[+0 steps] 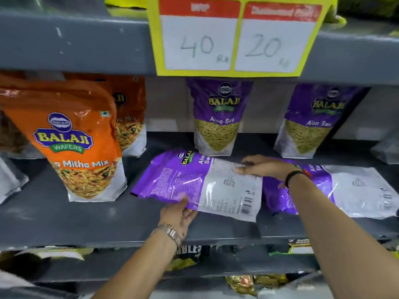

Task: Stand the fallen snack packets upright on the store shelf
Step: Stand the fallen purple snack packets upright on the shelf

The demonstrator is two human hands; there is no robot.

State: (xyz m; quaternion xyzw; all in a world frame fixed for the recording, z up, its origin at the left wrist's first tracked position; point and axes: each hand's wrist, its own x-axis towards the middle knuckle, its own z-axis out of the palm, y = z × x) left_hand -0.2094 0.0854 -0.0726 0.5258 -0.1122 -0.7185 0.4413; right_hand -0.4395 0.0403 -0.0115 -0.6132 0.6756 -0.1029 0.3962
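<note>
Grey shelf [64, 212]: both hands [257, 166] grip fallen purple packet [190, 182].

Retail shop. Grey metal shelf [64, 212] stocks Balaji snack packets [218, 117]. Handwritten yellow price tag [235, 37] hangs above.

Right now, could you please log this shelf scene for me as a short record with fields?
setting: grey store shelf
fallen: two purple Aloo Sev packets, one being handled, one lying flat at right
upright: two Aloo Sev packets behind; orange Mitha Mix packet
left hand: grips the handled packet's near edge
right hand: on its far edge
sign: price card reading 40 and 20
</note>
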